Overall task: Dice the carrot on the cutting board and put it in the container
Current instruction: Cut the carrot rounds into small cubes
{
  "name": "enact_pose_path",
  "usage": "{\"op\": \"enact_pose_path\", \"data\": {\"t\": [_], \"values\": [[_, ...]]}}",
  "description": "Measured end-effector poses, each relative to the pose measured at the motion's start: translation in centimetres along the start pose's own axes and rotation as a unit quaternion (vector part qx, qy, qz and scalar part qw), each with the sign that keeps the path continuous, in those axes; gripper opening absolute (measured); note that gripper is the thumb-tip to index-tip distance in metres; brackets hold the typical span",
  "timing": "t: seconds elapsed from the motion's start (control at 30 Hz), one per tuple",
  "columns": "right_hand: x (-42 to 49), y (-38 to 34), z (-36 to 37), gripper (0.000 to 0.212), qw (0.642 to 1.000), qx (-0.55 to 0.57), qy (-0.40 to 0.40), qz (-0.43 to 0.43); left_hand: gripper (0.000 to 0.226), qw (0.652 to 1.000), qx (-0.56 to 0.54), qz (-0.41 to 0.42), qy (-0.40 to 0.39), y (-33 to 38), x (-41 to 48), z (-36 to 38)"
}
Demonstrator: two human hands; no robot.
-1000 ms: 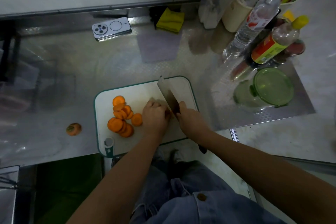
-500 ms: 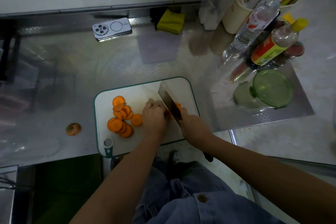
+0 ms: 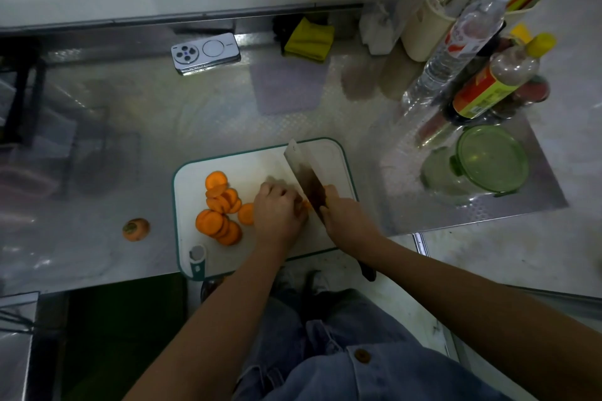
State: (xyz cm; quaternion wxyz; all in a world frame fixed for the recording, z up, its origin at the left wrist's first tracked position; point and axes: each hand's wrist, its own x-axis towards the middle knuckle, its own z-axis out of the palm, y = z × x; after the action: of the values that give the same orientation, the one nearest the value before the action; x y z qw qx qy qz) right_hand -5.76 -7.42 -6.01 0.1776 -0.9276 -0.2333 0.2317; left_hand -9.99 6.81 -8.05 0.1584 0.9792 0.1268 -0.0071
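Carrot piece [image 3: 305, 205], only a sliver of orange showing, sits under the curled fingers of the left hand [image 3: 277, 215], which holds it down near the middle of the cutting board [image 3: 195, 179]; how much of it lies hidden under the knuckles is hard to tell. Just beside those knuckles stands the broad blade of the cleaver [image 3: 304, 172], its handle wrapped tight in the right hand [image 3: 345, 221]. Left of the left hand the carrot slices [image 3: 221, 208] lie in a loose heap of overlapping rounds. The board, white with a green rim, lies at the near edge of a shiny metal counter [image 3: 163, 127]. A cut carrot end [image 3: 136, 229] lies off the board to the left. To the right, well apart from the board, stands the clear container [image 3: 482, 166] with a green lid, with bottles [image 3: 488, 91] behind it. Farther back lie a phone [image 3: 206, 53] and a yellow cloth [image 3: 309, 39].
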Motion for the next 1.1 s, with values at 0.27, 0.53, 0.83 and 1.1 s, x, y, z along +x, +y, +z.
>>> {"op": "enact_pose_path", "data": {"t": [0.27, 0.53, 0.83, 1.1], "values": [[-0.8, -0.1, 0.7, 0.064, 0.999, -0.022, -0.03, 0.015, 0.012, 1.0, 0.018, -0.016, -0.005, 0.3, 0.2, 0.3], [-0.1, -0.6, 1.3, 0.06, 0.999, -0.033, -0.019, 0.034, 0.019, 1.0, -0.01, -0.012, 0.006, -0.1, 0.4, 1.0], [0.1, -0.2, -0.1, 0.028, 1.0, 0.014, 0.013, 0.006, 0.016, 0.998, -0.049, -0.027, -0.004, -0.5, 0.6, 0.4], [-0.3, -0.2, -0.6, 0.037, 1.0, 0.013, -0.012, 0.004, 0.045, 0.995, 0.004, 0.088, -0.054, -3.9, -0.9, -0.2]]}}
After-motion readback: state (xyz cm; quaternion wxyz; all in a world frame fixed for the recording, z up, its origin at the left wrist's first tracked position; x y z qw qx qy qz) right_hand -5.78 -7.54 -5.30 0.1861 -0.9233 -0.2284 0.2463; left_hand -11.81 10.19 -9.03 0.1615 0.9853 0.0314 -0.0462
